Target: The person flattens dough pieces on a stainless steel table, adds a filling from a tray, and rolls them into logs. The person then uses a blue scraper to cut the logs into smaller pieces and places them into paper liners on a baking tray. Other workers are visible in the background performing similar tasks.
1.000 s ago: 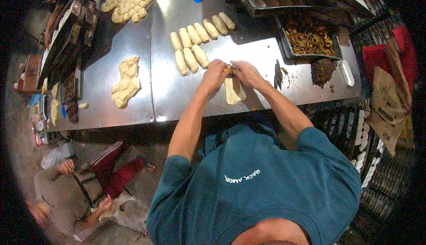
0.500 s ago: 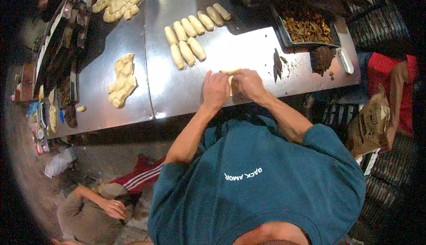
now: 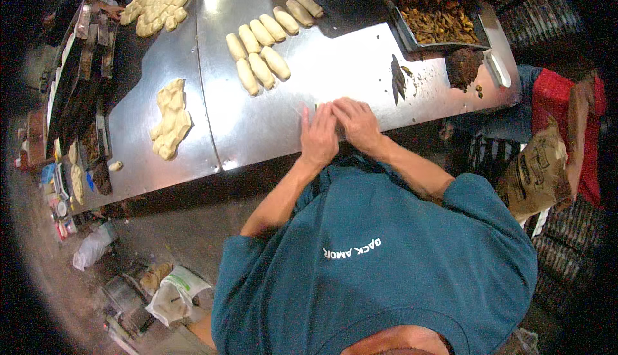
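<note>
Both my hands are side by side at the near edge of the metal table (image 3: 335,65). My left hand (image 3: 320,141) lies palm down with its fingers stretched out and slightly spread. Its inner side touches my right hand (image 3: 358,125), whose fingers are bent down over the tabletop. The piece of dough that showed between them earlier is hidden beneath them. Beyond my left hand, several rolled dough pieces (image 3: 262,70) lie in two slanting rows. Farther left rests a bumpy slab of dough (image 3: 170,123).
A metal tray (image 3: 399,23) of yellow-brown filling (image 3: 438,17) stands at the far right, near a brown crumbly lump (image 3: 463,68) and dark strips (image 3: 397,79). More dough (image 3: 158,4) lies far left. At the right, a person in red (image 3: 547,97) is beside a paper sack (image 3: 534,171).
My hands have come together, covering the dough piece seen between them before. The view has shifted slightly. The person at the lower left has mostly gone from sight, and a white bag shows there.
</note>
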Tool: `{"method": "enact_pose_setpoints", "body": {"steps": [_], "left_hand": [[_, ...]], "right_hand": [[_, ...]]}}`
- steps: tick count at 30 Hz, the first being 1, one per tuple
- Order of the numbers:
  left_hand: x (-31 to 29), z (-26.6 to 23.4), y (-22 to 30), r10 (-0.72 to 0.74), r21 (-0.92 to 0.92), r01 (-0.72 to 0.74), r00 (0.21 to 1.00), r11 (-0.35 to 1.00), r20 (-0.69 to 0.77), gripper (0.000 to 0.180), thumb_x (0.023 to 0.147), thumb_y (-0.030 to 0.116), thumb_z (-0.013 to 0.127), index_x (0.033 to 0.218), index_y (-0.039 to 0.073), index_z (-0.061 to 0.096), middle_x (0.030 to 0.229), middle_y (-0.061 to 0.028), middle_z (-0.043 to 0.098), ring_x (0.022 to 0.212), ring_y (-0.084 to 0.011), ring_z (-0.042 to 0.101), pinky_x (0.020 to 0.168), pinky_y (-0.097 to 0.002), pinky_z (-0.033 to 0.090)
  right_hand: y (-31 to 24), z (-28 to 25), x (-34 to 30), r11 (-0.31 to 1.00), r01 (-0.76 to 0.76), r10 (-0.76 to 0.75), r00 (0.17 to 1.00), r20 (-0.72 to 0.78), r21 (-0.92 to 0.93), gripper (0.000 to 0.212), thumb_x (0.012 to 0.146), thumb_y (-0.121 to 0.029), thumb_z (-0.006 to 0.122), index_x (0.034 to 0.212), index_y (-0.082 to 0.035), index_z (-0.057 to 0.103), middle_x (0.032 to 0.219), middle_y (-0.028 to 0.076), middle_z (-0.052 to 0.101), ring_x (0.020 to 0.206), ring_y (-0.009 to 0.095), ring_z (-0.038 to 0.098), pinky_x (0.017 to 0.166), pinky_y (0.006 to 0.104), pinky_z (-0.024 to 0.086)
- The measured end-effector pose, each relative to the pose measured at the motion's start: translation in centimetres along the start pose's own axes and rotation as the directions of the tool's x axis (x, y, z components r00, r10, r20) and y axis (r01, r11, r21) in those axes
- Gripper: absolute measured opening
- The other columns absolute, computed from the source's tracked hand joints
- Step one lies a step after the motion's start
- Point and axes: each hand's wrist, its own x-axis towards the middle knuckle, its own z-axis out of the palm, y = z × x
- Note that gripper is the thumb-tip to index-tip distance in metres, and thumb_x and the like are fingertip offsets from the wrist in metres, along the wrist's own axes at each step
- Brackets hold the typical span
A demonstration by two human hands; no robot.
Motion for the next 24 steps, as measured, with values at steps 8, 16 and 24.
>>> {"method": "enact_pose_setpoints", "body": {"steps": [8,16,24], "left_hand": [[-1.2,-0.3,0.8,-0.055,-0.085,0.057,0.998,0.995,0.031,0.031,0.075,0.003,0.055,0.106,0.001,0.059,0.123,-0.0136,0.058,0.121,-0.0261,0.052,0.113,-0.0572,0.017],[-2.2,0.3,0.8,-0.059,-0.144,0.073,0.993,0.987,0.102,0.031,0.072,0.002,0.056,0.102,0.001,0.06,0.124,-0.0153,0.057,0.121,-0.0255,0.052,0.113,-0.0567,0.018],[-2.7,0.3,1.6,-0.088,-0.119,0.104,0.988,0.987,0.13,0.02,0.079,0.007,0.057,0.098,0.002,0.06,0.108,-0.013,0.061,0.103,-0.026,0.059,0.107,-0.0529,0.029]], "right_hand": [[-1.0,-0.9,-0.8,0.991,-0.114,0.109,0.991,0.074,0.069,0.037,0.079,-0.01,0.056,0.115,-0.004,0.06,0.121,0.011,0.057,0.117,0.028,0.051,0.096,0.0445,0.038],[-0.7,-1.0,-1.9,0.983,-0.145,0.125,0.977,0.175,0.108,0.037,0.078,-0.005,0.056,0.115,-0.004,0.06,0.119,0.009,0.057,0.111,0.027,0.054,0.094,0.0429,0.039],[-1.5,-1.1,-3.1,0.99,-0.114,0.107,0.991,0.074,0.087,0.027,0.076,-0.001,0.054,0.1,-0.004,0.067,0.103,0.011,0.064,0.101,0.03,0.06,0.086,0.0409,0.046]]}}
